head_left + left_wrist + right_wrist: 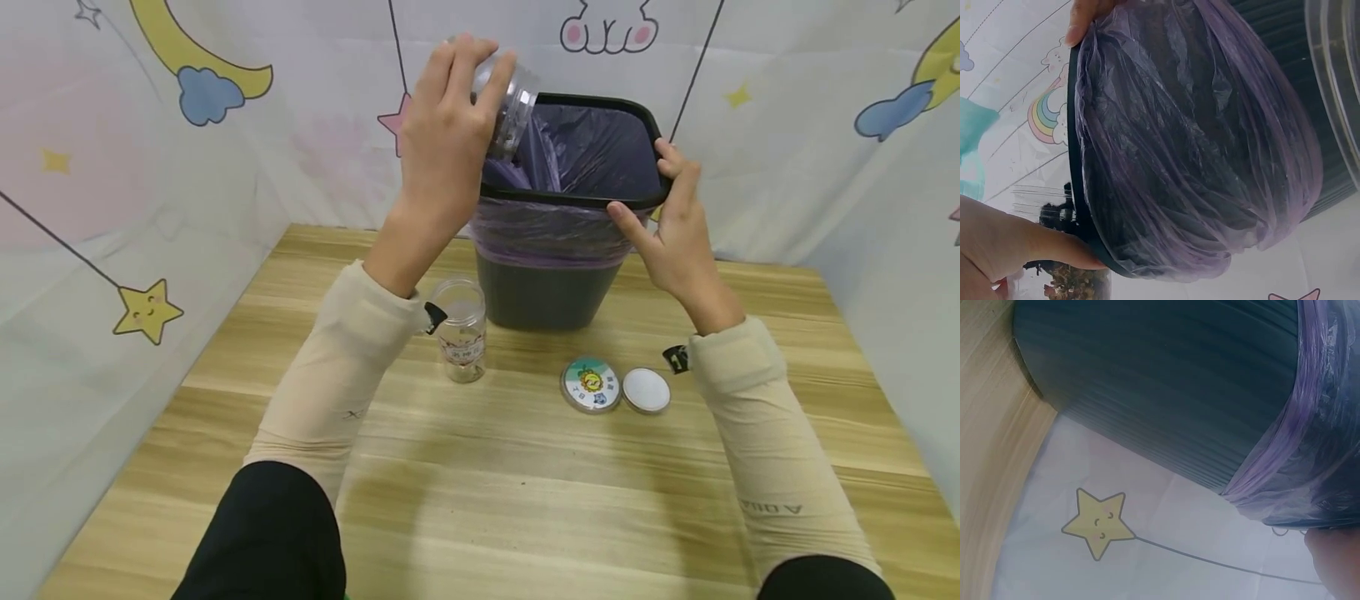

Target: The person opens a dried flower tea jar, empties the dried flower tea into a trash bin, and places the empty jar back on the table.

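Observation:
My left hand (450, 117) grips a clear plastic jar (516, 112), tipped sideways with its mouth over the left side of a dark trash bin (547, 287). In the left wrist view, dark and brownish dried bits (1072, 281) show inside the jar. A thin purple bag (600, 150) lines the bin and folds down over its black rim. With thumb and fingers, my right hand (678, 225) holds the rim at the right front corner. The right wrist view catches the bin's ribbed side (1160, 394) and part of that hand.
A second clear jar (463, 346) with a label stands on the wooden table (480, 500), left of the bin's base. Two round lids lie in front of the bin, one printed (591, 383), one white (647, 390). Cartoon-patterned cloth (322, 125) hangs close behind the bin.

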Tool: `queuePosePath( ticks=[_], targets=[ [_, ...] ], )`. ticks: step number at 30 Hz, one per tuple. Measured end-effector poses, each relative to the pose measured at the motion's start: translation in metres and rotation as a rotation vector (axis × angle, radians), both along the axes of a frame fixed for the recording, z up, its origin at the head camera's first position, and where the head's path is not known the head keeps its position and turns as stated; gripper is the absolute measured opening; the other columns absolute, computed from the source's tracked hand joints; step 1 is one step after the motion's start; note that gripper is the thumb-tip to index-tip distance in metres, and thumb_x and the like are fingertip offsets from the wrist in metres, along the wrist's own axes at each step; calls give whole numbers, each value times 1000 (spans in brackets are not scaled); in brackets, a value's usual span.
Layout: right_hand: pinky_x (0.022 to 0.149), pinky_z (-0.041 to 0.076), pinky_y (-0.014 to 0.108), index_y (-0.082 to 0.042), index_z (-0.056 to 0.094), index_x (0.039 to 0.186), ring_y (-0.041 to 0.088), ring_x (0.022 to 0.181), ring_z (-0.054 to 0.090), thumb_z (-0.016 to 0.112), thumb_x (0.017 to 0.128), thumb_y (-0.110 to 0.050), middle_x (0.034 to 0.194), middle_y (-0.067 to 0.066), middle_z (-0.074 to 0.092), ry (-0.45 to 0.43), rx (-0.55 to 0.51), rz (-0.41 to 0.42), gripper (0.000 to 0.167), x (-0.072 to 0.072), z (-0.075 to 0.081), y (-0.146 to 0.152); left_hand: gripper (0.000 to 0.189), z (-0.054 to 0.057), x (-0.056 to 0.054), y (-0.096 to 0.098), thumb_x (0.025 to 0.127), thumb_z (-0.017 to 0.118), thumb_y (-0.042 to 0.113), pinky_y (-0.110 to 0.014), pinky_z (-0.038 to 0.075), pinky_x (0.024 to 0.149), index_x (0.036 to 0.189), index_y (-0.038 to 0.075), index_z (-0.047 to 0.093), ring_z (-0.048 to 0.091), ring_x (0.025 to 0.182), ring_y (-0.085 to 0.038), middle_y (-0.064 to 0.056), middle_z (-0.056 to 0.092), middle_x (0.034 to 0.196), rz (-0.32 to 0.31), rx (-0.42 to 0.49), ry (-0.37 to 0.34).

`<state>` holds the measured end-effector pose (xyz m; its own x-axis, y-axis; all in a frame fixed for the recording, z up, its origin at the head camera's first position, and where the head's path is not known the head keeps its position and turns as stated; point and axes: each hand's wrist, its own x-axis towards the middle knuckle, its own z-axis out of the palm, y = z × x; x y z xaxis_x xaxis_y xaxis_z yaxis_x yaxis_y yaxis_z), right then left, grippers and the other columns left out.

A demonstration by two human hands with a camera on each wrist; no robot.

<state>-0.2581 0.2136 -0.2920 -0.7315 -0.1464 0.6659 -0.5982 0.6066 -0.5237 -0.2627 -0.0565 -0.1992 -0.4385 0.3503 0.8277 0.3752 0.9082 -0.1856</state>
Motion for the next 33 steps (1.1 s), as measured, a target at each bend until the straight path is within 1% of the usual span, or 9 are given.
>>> queuePosePath(
  ticks=[7,11,14,16,19,22,26,30,33],
  targets=[
    [117,25,35,-3,27,143,14,145,28,56,89,-67,160,7,27,-16,-9,8,89,1,0,-1,56,0,-1,-2,98,34,-16,-24,22,117,139,11,59,44,134,-29,-11,55,138,5,3,8],
    [117,26,35,-3,27,143,14,145,28,56,89,-67,160,5,26,-25,-12,7,88,1,0,0,56,1,-1,0,99,29,-16,-25,23,117,137,10,61,46,133,-30,-11,57,136,5,-27,58],
    [117,26,36,-3,27,144,14,144,29,56,89,-67,160,5,27,-20,-7,3,89,1,0,1,57,3,-3,2,100,25,-14,-27,25,117,137,10,61,48,130,-29,-10,58,135,40,-57,100],
    [116,28,38,-3,26,144,15,144,29,56,90,-67,161,5,26,-20,-1,6,89,1,0,1,58,4,-3,2,100,25,-14,-27,25,117,137,11,61,48,130,-29,-10,58,136,57,-65,102],
    [115,28,39,-5,25,146,15,144,29,56,90,-67,161,5,25,-30,0,8,89,1,0,1,58,5,-4,2,99,25,-14,-27,24,117,138,11,61,47,131,-29,-10,57,136,63,-68,98],
    [113,31,41,-6,23,148,19,142,33,56,90,-67,160,6,25,-41,2,7,90,1,0,0,58,4,-3,0,99,26,-14,-26,24,117,138,11,60,47,131,-29,-10,57,137,58,-61,95],
    [113,30,42,-7,22,149,21,142,33,55,90,-68,160,6,25,-42,6,5,91,1,0,1,57,5,-3,0,99,26,-12,-26,24,117,138,12,60,47,132,-28,-9,57,137,53,-52,115],
    [115,28,40,-5,24,147,17,144,29,56,90,-67,161,5,25,-41,8,2,90,1,2,2,59,4,-5,-1,101,21,-11,-26,25,117,138,12,61,48,132,-28,-10,57,137,38,-50,132],
    [116,27,39,-6,24,147,16,144,29,56,90,-66,161,4,25,-46,11,4,89,1,2,2,59,3,-7,-2,101,20,-11,-27,25,117,138,12,61,47,132,-29,-10,57,136,26,-44,127]
  ],
)
